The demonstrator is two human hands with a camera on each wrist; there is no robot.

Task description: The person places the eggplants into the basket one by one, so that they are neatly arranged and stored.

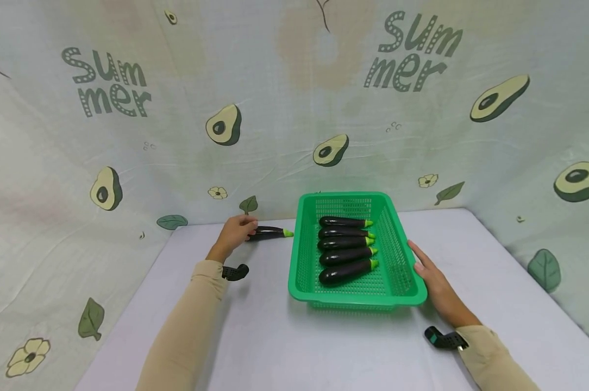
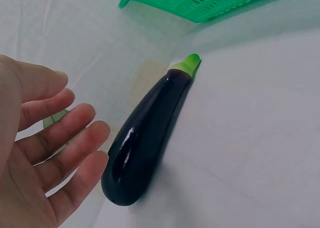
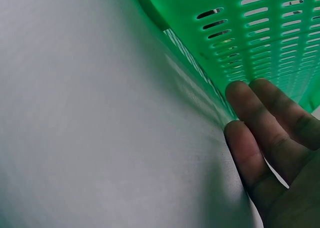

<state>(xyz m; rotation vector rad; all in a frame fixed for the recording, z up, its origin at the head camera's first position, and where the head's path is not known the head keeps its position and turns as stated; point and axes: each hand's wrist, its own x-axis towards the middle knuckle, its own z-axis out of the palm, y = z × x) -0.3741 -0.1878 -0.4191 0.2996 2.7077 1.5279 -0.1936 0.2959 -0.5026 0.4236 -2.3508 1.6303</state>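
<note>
A dark purple eggplant [image 2: 142, 138] with a green stem end lies on the table, left of the green basket [image 1: 298, 260]. My left hand [image 1: 236, 234] is beside its thick end, fingers loosely bent and spread, with nothing in its grasp; in the left wrist view the fingertips [image 2: 100, 158] come right up to the eggplant's side, and I cannot tell whether they touch. Several more eggplants [image 1: 345, 256] lie in a column inside the basket, stems to the right. On the basket's right side rests my right hand [image 1: 436, 282], its fingers extended against the slotted wall [image 3: 255, 37].
A white cloth covers the table [image 1: 265, 336]. Behind it hangs a curtain [image 1: 275, 70] printed with avocados, leaves and lettering, which meets the table's back edge close behind the basket. Each wrist wears a black strap-on device [image 1: 236, 272].
</note>
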